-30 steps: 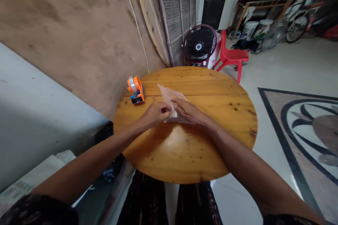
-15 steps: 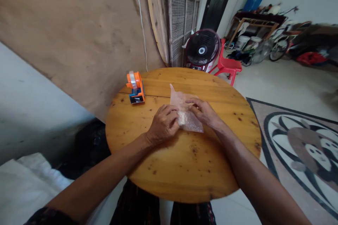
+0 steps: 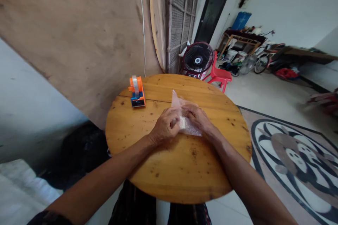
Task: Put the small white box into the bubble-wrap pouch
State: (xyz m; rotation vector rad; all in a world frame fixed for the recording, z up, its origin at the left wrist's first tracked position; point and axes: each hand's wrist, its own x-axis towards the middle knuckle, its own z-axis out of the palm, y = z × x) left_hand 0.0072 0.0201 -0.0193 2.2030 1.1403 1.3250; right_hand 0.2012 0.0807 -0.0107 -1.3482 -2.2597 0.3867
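A pinkish, see-through sheet of bubble wrap [image 3: 194, 130] lies on the round wooden table [image 3: 182, 172]. On it sits a small pale block-like item [image 3: 182, 122], partly covered, its kind too small to make out. My left hand [image 3: 167, 123] is closed at the left side of the bubble wrap, fingertips against the sheet and the pale item. From the right, my right hand [image 3: 196, 116] bends its fingers onto the bubble wrap and grips it. Both hands hide much of the sheet; one corner sticks up beyond them.
An orange and blue tape dispenser [image 3: 137, 92] with a roll of clear tape stands at the table's far left. Behind the table are a dark fan [image 3: 198, 59] and a red chair [image 3: 220, 74]. A brown board [image 3: 79, 24] leans along the left.
My right hand has moved in closer to the pale item, its fingers more bent over the bubble wrap. The left hand stays at the wrap's left side. The head view has shifted slightly.
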